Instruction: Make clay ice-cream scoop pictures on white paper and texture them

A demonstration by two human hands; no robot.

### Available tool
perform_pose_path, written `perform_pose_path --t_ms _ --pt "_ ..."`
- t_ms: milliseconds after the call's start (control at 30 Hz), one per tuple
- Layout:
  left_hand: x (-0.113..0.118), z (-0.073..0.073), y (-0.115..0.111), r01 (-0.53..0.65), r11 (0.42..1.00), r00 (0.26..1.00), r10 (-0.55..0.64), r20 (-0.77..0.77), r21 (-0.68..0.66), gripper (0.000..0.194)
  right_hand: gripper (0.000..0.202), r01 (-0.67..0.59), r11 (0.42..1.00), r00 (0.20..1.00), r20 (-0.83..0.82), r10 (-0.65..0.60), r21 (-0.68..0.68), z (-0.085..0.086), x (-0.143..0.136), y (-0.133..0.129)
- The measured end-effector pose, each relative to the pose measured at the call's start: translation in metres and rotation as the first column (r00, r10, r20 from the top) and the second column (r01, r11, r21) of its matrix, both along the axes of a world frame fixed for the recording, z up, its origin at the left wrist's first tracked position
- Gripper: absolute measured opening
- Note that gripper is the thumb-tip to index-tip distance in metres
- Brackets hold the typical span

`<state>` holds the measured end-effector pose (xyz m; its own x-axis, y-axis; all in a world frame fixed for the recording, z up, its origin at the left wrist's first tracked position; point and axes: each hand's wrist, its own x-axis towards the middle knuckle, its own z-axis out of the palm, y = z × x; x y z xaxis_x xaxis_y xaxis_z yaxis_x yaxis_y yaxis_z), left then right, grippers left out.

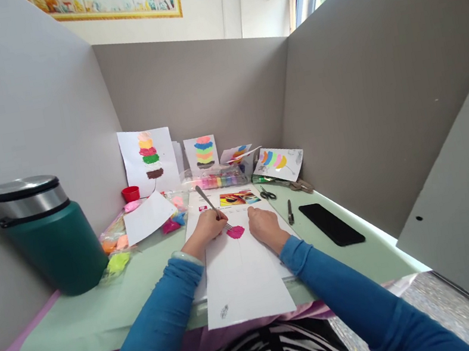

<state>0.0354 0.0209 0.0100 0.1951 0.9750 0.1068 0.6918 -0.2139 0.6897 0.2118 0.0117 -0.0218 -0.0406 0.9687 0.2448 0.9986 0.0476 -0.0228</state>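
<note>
A long white sheet [246, 282] lies in front of me, with a magenta clay patch [236, 232] near its upper part and a thin line below the patch. My left hand [211, 226] is closed around a metal fork [204, 197], whose tines touch the left edge of the clay. To the right of the patch, my right hand [264, 226] rests on the paper with its fingers curled; whatever it may hold is hidden. Under the sheet is a larger page with a printed picture [239, 198].
A green bottle [60, 248] stands left, near bagged clay [119, 261] and a red cup [130, 194]. Scissors [267, 194], a pen-like tool [290, 212] and a black phone [332, 223] lie right. Clay artworks [159, 158] lean at the back, by grey partitions.
</note>
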Motion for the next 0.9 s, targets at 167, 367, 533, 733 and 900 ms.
perform_pose_path --t_ms 167,367,533,733,900 --pt "-0.007 -0.002 0.003 0.001 1.0 0.999 0.0 0.043 -0.015 0.015 0.028 0.004 1.0 1.0 0.009 -0.003 -0.021 0.002 -0.001 -0.001" --pt "-0.019 -0.004 0.007 0.04 0.999 0.987 -0.04 0.157 0.002 0.012 0.028 0.004 1.0 1.0 0.02 -0.004 -0.031 0.002 -0.001 -0.001" --pt "-0.013 -0.003 0.002 0.121 0.992 0.983 -0.115 0.144 -0.036 0.014 0.03 0.011 1.0 1.0 0.004 -0.011 -0.016 0.002 -0.001 -0.001" --pt "-0.009 -0.002 0.004 0.036 0.999 0.999 -0.035 0.031 -0.011 0.014 0.03 0.004 1.0 1.0 0.008 -0.004 -0.007 0.0 -0.001 0.0" --pt "-0.013 -0.002 0.007 -0.032 0.999 0.999 0.032 0.023 -0.016 0.013 0.03 -0.007 1.0 1.0 0.001 0.007 0.017 0.0 0.0 -0.001"
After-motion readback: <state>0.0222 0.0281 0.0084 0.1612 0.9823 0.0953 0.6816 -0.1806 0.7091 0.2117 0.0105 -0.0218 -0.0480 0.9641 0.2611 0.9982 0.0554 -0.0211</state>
